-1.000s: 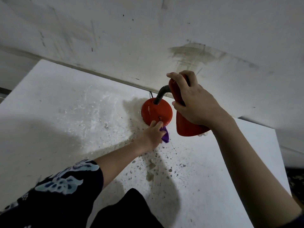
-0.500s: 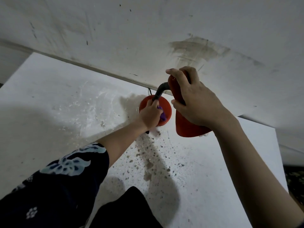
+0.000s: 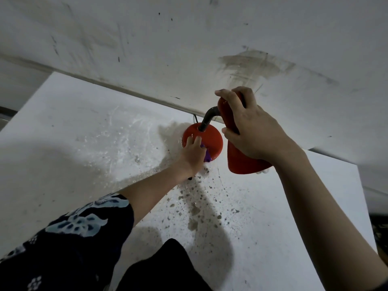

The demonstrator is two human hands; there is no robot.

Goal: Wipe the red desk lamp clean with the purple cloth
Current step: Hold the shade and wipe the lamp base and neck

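the red desk lamp (image 3: 241,164) stands on the bench (image 3: 84,143) close to the wall (image 3: 189,38). its round base (image 3: 213,139) is the part being wiped. the left hand (image 3: 194,154) lies on the base's near-left side, its fingers (image 3: 192,140) bent loosely over the bunched purple cloth (image 3: 206,157) and pressing it to the red dome. the right hand (image 3: 252,131), up and right of the base, has its fingers wrapped round the shade.

to do it well, i'd brace the shade firmly and work the cloth in overlapping arcs round the dome and up to the black neck (image 3: 206,119).

most of the cloth is hidden under the palm. the far side of the base and the cord behind it are hard to make out.
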